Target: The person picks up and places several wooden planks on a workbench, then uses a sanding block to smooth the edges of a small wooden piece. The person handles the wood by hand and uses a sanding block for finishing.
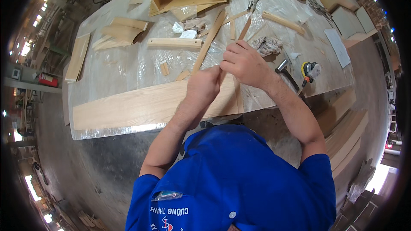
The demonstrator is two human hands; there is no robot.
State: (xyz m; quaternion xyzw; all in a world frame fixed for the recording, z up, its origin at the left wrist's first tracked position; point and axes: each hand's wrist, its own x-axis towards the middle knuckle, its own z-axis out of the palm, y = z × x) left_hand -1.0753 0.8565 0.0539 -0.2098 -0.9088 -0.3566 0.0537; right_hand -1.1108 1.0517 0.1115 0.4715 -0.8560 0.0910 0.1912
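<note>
Because both hands are wrapped around one slim brown wooden strip (245,28), from where I stand the grip looks like the thing to get right. The strip is held slantwise at the near side of the surface (102,72), by the pale wooden board (128,108); I can't tell whether it touches that board. The right hand (245,63) curls its fingers over the strip, leaving the far end free, while the left hand (204,86) makes a fist around the nearer part, just beside the other. So thin a piece could flex or snap, I'd judge, so light, even pressure from both sides should serve better than a hard twist. The free tip wants watching too: a longer wooden strip (209,40) lies to its left and a crumpled rag (266,46) to its right, either of which could snag it.
</note>
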